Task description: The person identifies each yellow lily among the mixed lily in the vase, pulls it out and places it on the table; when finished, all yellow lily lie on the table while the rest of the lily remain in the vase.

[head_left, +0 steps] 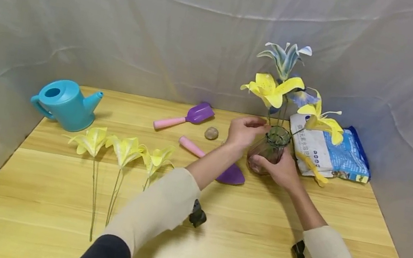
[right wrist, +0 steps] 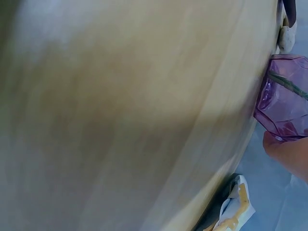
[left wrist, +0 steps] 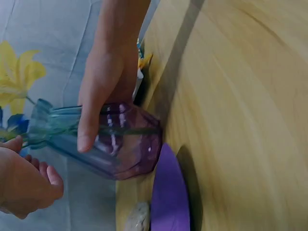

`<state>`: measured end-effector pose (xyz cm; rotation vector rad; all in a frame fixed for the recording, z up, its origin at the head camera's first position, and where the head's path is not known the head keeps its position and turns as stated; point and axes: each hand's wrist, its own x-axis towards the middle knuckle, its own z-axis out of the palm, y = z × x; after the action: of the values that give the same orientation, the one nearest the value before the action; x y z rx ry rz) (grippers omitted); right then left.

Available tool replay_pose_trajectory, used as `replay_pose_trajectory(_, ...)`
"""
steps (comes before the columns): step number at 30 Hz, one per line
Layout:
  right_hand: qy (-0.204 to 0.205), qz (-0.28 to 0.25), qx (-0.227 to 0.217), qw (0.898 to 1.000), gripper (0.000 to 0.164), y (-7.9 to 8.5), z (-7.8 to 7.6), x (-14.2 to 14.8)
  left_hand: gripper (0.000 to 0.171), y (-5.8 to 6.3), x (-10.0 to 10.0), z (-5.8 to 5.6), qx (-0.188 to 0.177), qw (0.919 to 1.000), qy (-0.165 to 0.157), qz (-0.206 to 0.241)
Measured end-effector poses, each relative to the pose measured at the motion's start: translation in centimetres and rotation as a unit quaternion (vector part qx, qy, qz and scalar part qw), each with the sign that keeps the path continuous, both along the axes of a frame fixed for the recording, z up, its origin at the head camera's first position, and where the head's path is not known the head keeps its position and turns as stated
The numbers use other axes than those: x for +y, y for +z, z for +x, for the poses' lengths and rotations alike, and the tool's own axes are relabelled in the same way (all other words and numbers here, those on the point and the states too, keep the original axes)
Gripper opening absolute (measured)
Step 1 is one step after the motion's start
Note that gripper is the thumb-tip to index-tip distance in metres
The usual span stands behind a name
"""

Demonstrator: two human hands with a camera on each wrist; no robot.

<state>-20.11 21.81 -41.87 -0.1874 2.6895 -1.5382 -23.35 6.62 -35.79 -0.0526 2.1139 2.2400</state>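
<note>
A glass vase [head_left: 273, 137], greenish at the neck and purple below, stands on the table. My right hand [head_left: 284, 169] grips its body, with the thumb across the near side in the left wrist view. Beside the vase mouth, my left hand [head_left: 245, 132] has curled fingers and pinches the stem of a yellow lily [head_left: 269, 89]; the fingertips are partly hidden. Another yellow lily [head_left: 325, 122] leans out to the right, and a blue-white lily [head_left: 286, 60] rises highest. Behind them a blue flower [head_left: 304, 98] is partly covered. A green stem [right wrist: 288, 85] shows through the glass.
Several yellow lilies [head_left: 125, 151] lie at the left, near a blue watering can [head_left: 65, 104]. A purple shovel [head_left: 199, 113], a purple trowel [head_left: 232, 176] and a stone [head_left: 211, 133] lie left of the vase. A blue-white bag [head_left: 335, 154] lies right, with a yellow item [head_left: 311, 167] against it.
</note>
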Motion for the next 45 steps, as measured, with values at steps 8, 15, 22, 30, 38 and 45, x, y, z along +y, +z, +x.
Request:
replay_pose_trajectory(8,-0.008,0.018,0.014,1.0,0.087,-1.6,-0.9,0.8,0.008,0.0,2.2,0.4,-0.001,0.9974,0.072,0.003)
replay_pose_trajectory(15,0.001,0.019,0.009,1.0,0.082,-1.1,-0.6,0.4,0.007,-0.1,1.9,0.2,0.028,0.9966,0.077,0.008)
replay_pose_trajectory(22,0.013,-0.002,0.022,1.0,0.07,1.1,0.6,-0.6,0.011,1.1,1.0,0.4,0.12,0.9906,0.061,-0.023)
replay_pose_trajectory(30,0.005,0.016,0.009,1.0,0.083,-0.8,-0.5,0.5,0.013,4.1,-0.8,2.3,0.299,0.9524,0.038,-0.045)
replay_pose_trajectory(38,0.014,0.019,0.07,0.997,0.066,-1.9,-1.2,0.7,0.011,7.1,-5.5,6.1,0.324,0.9444,-0.047,-0.026)
replay_pose_trajectory(45,-0.002,0.017,0.037,0.999,0.078,-1.6,-1.1,0.6,0.007,7.6,-10.9,10.8,0.282,0.9345,-0.125,-0.177)
